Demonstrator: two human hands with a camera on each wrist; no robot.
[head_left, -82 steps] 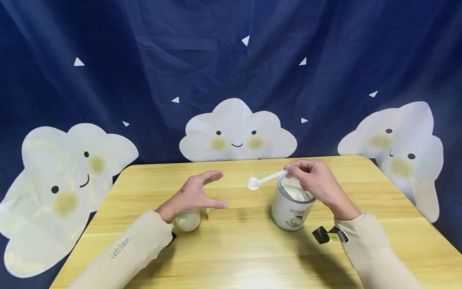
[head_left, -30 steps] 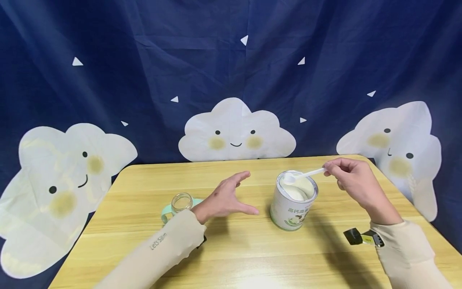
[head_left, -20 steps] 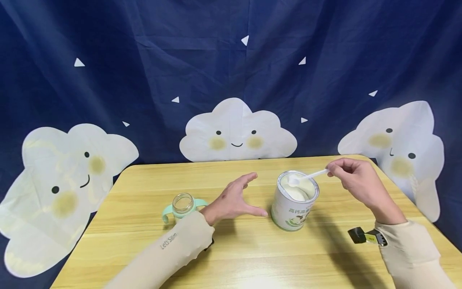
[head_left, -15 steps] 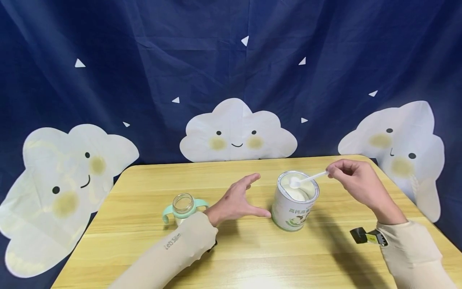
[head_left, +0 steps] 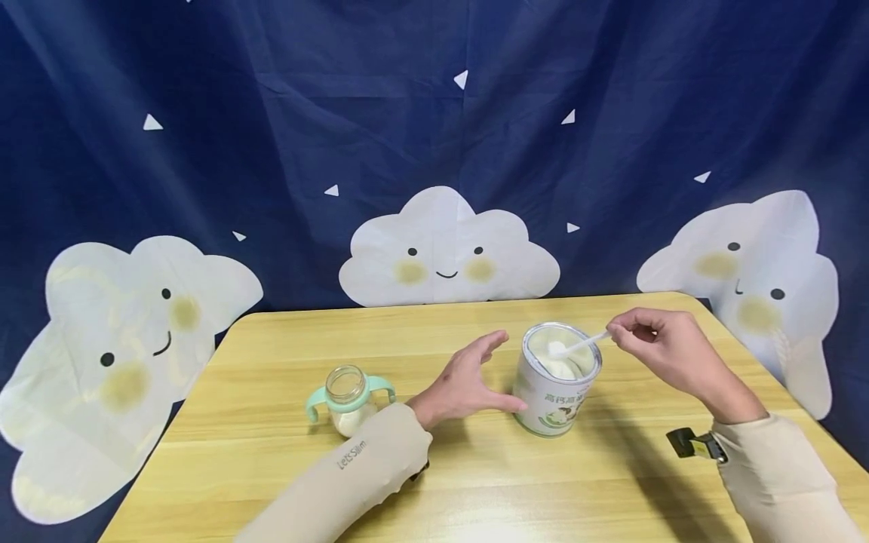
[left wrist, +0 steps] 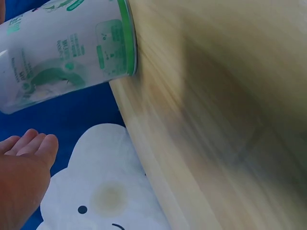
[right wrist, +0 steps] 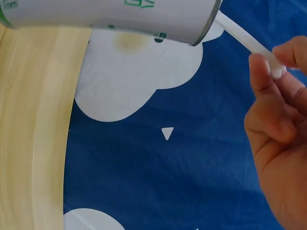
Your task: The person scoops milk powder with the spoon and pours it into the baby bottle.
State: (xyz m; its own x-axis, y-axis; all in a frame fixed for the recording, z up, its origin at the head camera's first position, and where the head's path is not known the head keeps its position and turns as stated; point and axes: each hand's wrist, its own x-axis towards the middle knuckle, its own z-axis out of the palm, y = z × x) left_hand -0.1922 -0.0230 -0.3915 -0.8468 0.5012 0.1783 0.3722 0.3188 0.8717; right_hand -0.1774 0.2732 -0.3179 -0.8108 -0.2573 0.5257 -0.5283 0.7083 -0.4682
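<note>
While left hand [head_left: 468, 385] spreads beside the tin [head_left: 543, 403], right hand [head_left: 668, 351] pinches scoop [head_left: 587, 343] across rim [head_left: 527, 354].

Beige sleeves [head_left: 781, 467], grey lettering [head_left: 351, 455] on left; black right-wrist device [head_left: 681, 442], yellow label [head_left: 699, 448].

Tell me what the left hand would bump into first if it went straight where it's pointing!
Probably the tin: the left hand points at its side. It looks very close, maybe touching, but depth is hard to judge.
</note>
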